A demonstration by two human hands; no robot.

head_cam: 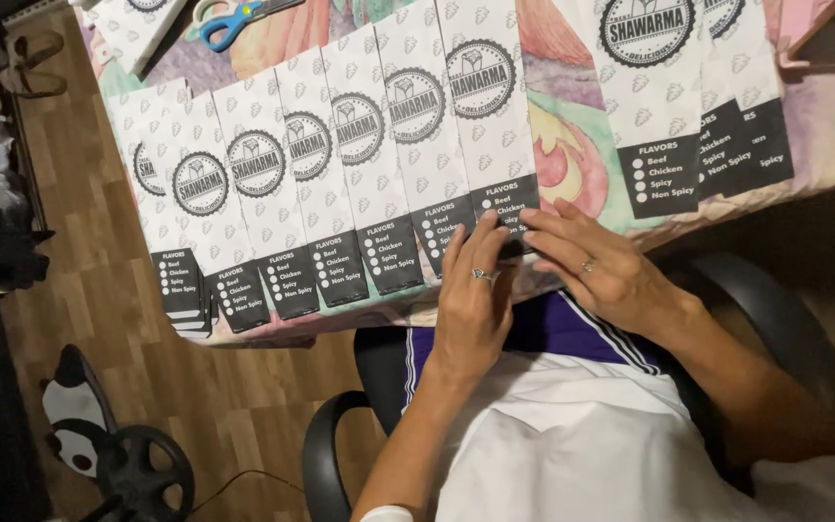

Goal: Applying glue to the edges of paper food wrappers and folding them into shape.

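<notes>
The black bottom edge of a long white printed paper sleeve [483,116] is pressed flat by left hand [474,300] and right hand [596,263], fingers extended, nothing clenched; similar sleeves [273,193] are overlapped alongside on the colourful tablecloth [567,155].

Colours and patterns seen at the table edge

The paper sleeves [359,145] are coloured white, a pale grey small repeated motif is printed over them, and a black round stamp and a black bottom panel with white dots are carried by each. The tablecloth [562,155] is painted in soft pink, green, yellow and purple, like watercolour. At 11 o'clock, scissors [229,21] with blue and light green handles are seen. The floor [147,338] is patterned in brown wood planks. The chair [340,435] is black. Purple shorts [553,329] with white stripes are worn under a white shirt [572,435].
</notes>
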